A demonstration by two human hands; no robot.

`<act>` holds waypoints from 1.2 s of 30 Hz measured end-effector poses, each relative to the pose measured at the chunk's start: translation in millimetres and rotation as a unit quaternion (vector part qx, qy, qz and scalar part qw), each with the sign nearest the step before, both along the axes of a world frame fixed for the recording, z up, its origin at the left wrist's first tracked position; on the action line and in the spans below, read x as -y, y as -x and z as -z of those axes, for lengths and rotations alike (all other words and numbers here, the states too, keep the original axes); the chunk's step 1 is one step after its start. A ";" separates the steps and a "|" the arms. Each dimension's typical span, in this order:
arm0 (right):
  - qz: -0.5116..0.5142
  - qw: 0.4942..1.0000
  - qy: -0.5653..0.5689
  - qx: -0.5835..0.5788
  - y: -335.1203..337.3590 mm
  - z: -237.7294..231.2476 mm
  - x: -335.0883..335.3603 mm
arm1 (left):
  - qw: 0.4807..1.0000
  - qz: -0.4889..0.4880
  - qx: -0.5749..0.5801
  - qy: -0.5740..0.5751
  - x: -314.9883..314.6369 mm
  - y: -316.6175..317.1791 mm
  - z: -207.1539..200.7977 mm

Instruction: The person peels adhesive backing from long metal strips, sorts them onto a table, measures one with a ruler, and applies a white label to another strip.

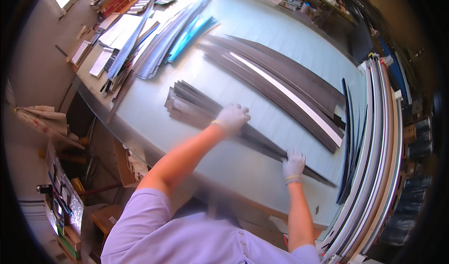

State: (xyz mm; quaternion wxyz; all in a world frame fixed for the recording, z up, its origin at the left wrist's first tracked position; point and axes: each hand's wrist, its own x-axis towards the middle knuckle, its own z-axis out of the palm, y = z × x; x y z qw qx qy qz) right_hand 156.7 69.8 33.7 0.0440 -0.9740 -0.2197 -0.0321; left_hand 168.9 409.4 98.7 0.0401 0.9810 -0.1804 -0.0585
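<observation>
one bundle of thin dark-grey strips (pixel 191 100) under both gloved hands, long axis slanting upper left to lower right, far end fanned. left hand (pixel 232 118) nearer the fan, over mid-length; right hand (pixel 294 166) near the narrow tip. fingers of both bent over the strips; blur, cannot tell how tightly closed. beyond: open pale tabletop (pixel 266 116), then a dark-brown strip stack (pixel 269 92), roughly parallel. right side tighter: black strips (pixel 345 138) past the tip. near table edge toward the body.
</observation>
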 end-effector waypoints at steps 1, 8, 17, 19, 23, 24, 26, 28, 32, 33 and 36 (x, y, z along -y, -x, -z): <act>0.001 1.000 -0.022 -0.009 15.6 -6.4 -4.1 | 1.000 0.006 -0.001 -0.016 -2.6 7.8 5.9; -0.075 0.989 -0.106 0.065 61.1 -61.9 -6.6 | 0.972 0.027 -0.232 -0.038 14.7 42.7 -35.9; -0.247 0.956 0.036 0.156 11.7 -158.2 -38.7 | 0.966 -0.089 -0.176 0.168 16.0 89.2 -68.9; -0.232 0.941 0.001 0.248 17.1 -197.4 -77.2 | 0.946 -0.131 -0.171 0.243 -12.5 99.9 -82.2; -0.163 0.919 -0.189 0.306 46.1 -227.1 -127.5 | 0.910 -0.220 -0.095 0.338 -95.0 128.5 -93.6; -0.161 0.908 -0.236 0.306 52.9 -215.5 -135.1 | 0.902 -0.228 -0.079 0.358 -118.8 137.6 -102.1; -0.126 0.911 -0.335 0.205 79.6 -170.2 -153.4 | 0.870 -0.260 -0.060 0.415 -170.6 155.8 -103.2; -0.072 0.949 -0.300 0.072 99.7 -81.3 -161.4 | 0.820 -0.299 -0.064 0.483 -216.3 163.4 -100.7; 0.002 0.981 -0.184 -0.060 145.9 13.0 -194.0 | 0.723 -0.368 -0.051 0.582 -308.2 183.1 -76.4; 0.012 0.984 -0.172 -0.036 150.4 21.6 -206.6 | 0.716 -0.378 -0.051 0.585 -327.8 182.3 -66.9; 0.038 0.989 -0.145 0.008 155.8 27.1 -246.3 | 0.725 -0.416 -0.047 0.547 -400.4 171.3 -24.2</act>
